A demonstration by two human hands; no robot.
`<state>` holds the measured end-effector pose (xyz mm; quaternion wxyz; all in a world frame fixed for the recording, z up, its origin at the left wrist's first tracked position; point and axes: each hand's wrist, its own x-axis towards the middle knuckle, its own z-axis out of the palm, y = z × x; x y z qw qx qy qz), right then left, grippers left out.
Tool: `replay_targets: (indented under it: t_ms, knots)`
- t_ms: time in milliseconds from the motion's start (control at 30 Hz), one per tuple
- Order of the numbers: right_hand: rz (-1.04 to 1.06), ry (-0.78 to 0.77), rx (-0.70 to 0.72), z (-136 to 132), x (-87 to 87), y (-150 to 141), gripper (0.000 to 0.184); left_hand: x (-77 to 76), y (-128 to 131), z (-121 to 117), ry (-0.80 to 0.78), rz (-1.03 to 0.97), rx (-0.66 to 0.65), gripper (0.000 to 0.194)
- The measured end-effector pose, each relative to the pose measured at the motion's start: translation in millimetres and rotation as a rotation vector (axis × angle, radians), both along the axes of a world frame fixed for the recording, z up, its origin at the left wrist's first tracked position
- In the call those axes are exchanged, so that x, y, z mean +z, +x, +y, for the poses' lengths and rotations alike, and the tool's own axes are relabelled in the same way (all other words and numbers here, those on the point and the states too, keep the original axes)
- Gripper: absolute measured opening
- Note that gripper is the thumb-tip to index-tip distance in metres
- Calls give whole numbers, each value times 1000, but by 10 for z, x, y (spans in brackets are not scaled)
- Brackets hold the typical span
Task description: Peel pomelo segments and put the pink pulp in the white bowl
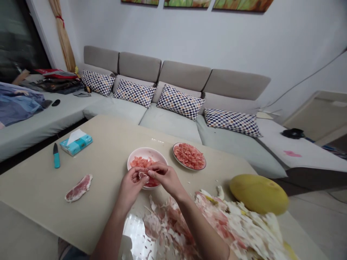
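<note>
Left hand [132,182] + right hand [166,177] pinching fruit segment [143,174] over bowl [156,154], 6 o'clock side. Squeeze too hard, pulp probably bursts. Peel heap [230,218] at bowl's 4 o'clock, stray sleeve-brush could scatter scraps.

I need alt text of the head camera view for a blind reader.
A person's left hand and right hand hold a small reddish piece over a bowl of pink pulp. The table bears a plate of more pulp, scattered peelings, a yellow fruit and a knife. A sofa stands behind.
</note>
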<state>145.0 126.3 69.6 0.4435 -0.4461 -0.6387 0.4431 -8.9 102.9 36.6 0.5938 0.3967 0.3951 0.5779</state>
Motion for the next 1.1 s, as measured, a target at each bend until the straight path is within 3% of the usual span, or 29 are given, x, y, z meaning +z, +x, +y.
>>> replay_targets:
  t_ms: [200,533,733,933,1100]
  knots:
    - [367,-292,-71,52,-162,-54,27,3,-4,-6,-30,-71,6,31]
    - [523,-353,-77,146,-246,-83,33,-4,-55,24,-94,-151,146,42]
    - [459,-357,-89,116,-214,-68,39,34,-46,21,-87,-149,203,45]
    - [113,-207,-136,49,-137,-61,48,43,-39,30,-36,-76,220,38]
    - [44,-180,-12,44,-119,-37,45,41,-50,30,-12,-46,200,37]
